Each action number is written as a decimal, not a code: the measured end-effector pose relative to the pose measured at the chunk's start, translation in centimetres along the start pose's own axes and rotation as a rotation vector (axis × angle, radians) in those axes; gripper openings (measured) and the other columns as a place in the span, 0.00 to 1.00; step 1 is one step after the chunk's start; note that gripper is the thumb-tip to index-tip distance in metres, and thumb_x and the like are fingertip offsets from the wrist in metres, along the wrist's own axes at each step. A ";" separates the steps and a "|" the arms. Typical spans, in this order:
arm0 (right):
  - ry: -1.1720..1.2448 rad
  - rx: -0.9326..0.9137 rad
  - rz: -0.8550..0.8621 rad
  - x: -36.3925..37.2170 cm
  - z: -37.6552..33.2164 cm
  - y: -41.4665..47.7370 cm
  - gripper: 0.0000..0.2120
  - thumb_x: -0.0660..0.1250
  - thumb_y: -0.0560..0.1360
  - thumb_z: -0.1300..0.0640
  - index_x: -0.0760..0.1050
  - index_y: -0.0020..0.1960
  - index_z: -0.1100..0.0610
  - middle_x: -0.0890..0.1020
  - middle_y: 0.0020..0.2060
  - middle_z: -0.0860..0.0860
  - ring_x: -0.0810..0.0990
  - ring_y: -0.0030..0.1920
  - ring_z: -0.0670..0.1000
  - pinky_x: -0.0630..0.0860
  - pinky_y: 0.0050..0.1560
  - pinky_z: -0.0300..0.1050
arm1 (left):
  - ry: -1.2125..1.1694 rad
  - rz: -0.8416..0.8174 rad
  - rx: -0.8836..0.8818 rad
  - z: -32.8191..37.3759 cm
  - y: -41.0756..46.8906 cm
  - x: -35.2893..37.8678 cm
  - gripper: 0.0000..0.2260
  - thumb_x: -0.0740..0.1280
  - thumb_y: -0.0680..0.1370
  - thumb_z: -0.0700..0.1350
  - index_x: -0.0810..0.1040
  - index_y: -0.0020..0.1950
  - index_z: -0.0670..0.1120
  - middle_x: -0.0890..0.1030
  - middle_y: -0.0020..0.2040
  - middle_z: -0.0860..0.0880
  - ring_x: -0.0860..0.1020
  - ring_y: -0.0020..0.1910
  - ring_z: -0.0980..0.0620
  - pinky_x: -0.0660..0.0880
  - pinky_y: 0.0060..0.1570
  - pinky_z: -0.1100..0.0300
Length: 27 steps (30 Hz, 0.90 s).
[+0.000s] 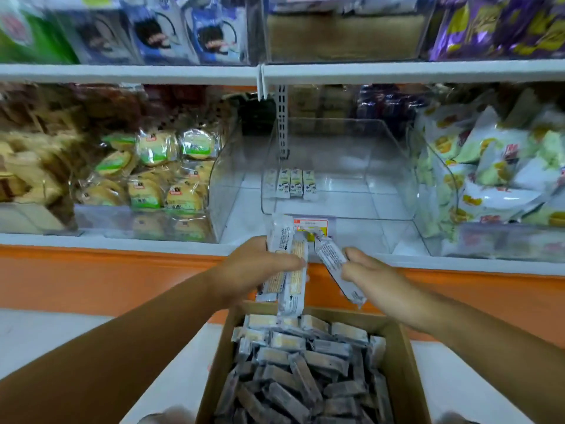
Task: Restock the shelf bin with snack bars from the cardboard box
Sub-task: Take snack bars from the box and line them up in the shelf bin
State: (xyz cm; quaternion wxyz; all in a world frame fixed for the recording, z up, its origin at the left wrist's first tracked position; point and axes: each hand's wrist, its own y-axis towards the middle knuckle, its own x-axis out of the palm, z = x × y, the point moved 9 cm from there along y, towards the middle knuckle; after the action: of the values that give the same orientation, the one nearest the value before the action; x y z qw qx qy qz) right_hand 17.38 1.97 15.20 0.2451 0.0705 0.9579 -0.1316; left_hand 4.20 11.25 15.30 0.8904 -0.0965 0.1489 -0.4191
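The cardboard box (405, 362), full of snack bars (293, 390), stood below the clear shelf bin (367, 206), which held four upright bars (292, 183). Step in hand: transfer. The left hand (260, 266) gripped several bars (286, 270); the right hand (377, 278) pinched one bar (331, 255). The next move likely required clearing the bin's front wall. The price label (310, 224) and wrapper print were illegible.

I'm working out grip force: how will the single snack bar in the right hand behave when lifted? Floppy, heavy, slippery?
Probably stiff: the snack bar juts straight out either side of the right hand's pinch, with no sag. Likely light, since a pinch alone carries it. Its glossy wrapper may slip.
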 end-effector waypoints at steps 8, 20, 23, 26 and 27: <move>-0.414 -0.338 0.154 -4.6 -5.7 -0.7 0.28 0.66 0.77 0.49 0.60 0.74 0.41 0.66 0.49 0.38 0.71 0.48 0.37 0.67 0.46 0.29 | -0.050 0.096 0.170 6.9 0.2 -2.3 0.07 0.75 0.72 0.46 0.82 0.48 0.51 0.87 0.45 0.57 0.84 0.44 0.63 0.75 0.41 0.70; -0.301 -0.501 0.160 -4.5 -7.3 -0.5 0.30 0.71 0.73 0.59 0.65 0.66 0.34 0.66 0.57 0.35 0.72 0.60 0.41 0.72 0.53 0.34 | -0.049 0.268 0.180 7.9 2.1 -4.4 0.04 0.75 0.72 0.40 0.82 0.44 0.47 0.87 0.39 0.54 0.84 0.37 0.60 0.76 0.32 0.72; -0.290 -0.557 0.241 -5.8 -8.5 -0.2 0.23 0.70 0.74 0.62 0.74 0.61 0.38 0.71 0.52 0.39 0.76 0.50 0.44 0.71 0.51 0.32 | 0.050 0.362 0.244 9.0 1.3 -6.0 0.04 0.75 0.73 0.44 0.83 0.45 0.49 0.86 0.39 0.54 0.84 0.38 0.58 0.80 0.37 0.65; -0.221 -0.524 0.465 -9.4 -8.5 1.8 0.17 0.71 0.73 0.62 0.79 0.56 0.44 0.72 0.49 0.40 0.76 0.47 0.44 0.72 0.49 0.31 | 0.151 0.565 0.310 9.5 0.4 -9.0 0.04 0.76 0.72 0.45 0.82 0.43 0.50 0.85 0.36 0.52 0.83 0.35 0.56 0.80 0.38 0.58; -0.224 -0.481 0.532 -10.6 -8.0 3.0 0.16 0.71 0.73 0.62 0.79 0.56 0.45 0.73 0.49 0.41 0.76 0.48 0.43 0.72 0.49 0.31 | 0.171 0.627 0.320 9.5 0.2 -9.9 0.05 0.76 0.72 0.45 0.81 0.43 0.50 0.84 0.34 0.51 0.82 0.33 0.55 0.80 0.37 0.57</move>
State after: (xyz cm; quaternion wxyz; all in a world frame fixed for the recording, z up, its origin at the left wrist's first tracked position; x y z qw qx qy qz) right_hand 23.61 6.42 26.47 0.3837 0.2423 0.8770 0.1583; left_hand 1.66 19.51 25.96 0.9638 0.1297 0.1778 -0.1504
